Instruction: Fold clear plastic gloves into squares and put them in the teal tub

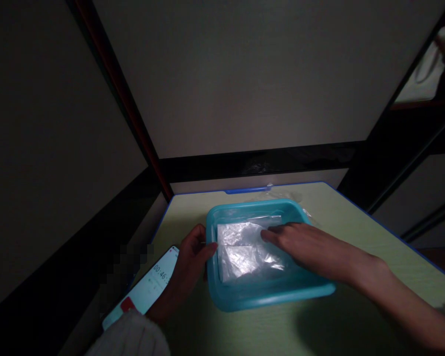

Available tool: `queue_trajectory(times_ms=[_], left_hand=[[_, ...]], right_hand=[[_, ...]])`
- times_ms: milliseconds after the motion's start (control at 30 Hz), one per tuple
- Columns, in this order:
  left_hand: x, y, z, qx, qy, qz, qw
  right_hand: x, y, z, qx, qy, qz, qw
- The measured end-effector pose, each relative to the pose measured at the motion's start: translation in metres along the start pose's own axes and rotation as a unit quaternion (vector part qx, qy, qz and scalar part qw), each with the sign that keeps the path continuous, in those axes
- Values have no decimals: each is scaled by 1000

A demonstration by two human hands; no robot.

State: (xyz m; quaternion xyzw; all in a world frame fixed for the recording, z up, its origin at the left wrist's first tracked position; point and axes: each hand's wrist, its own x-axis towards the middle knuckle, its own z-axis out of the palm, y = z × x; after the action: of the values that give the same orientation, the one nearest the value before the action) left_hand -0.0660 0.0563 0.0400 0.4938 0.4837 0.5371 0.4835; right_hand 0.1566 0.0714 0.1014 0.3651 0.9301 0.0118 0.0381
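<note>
A teal plastic tray (270, 299) with raised sides is on the table. Folded clear plastic bags (241, 259) lie inside it, mostly toward its left half, shiny under the light. At the tray's left rim, my left hand (196, 252) is closed with the thumb over the edge and the other fingers outside. My right hand (292, 242) reaches over the right side into the tray. Its fingers stretch out over the right part of the bags and touch or nearly touch them; the far fingers are partly hidden.
A phone (152, 282) showing a running timer lies left of the tray, partly behind my left forearm. More clear plastic film (282, 194) lies behind the tray. The pale green table (356, 232) has a blue edge and stands against dark-framed panels (252, 84).
</note>
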Motion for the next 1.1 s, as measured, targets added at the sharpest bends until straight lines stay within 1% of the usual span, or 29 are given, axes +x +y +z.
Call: queue_trajectory(times_ms=[167,300,367,433,533,633,767,900,1100], left_hand=[[2,-3,-2,-10,15,-10,1000],[4,-5,-3,-22,33,-6,999],[5,-5,-3,-28,56,-14,998],[6,-5,-3,-35,80,-17,996],[10,-5,-5,-49,119,-6,992],[16,-6,-10,-63,164,6,984],[22,-6,-15,-77,214,13,974],[28,-8,-18,-94,256,7,962],[31,-11,-20,-118,290,-11,950]], right_hand=[[-2,9,9,20,104,-9,994],[0,12,4,-17,106,26,994],[1,13,0,-39,122,51,990],[0,14,-2,-49,158,67,984],[-2,17,-2,-38,221,63,972],[-2,19,0,-26,256,58,965],[0,20,2,-27,241,60,968],[2,19,3,-27,227,58,972],[3,20,5,-11,196,63,979]])
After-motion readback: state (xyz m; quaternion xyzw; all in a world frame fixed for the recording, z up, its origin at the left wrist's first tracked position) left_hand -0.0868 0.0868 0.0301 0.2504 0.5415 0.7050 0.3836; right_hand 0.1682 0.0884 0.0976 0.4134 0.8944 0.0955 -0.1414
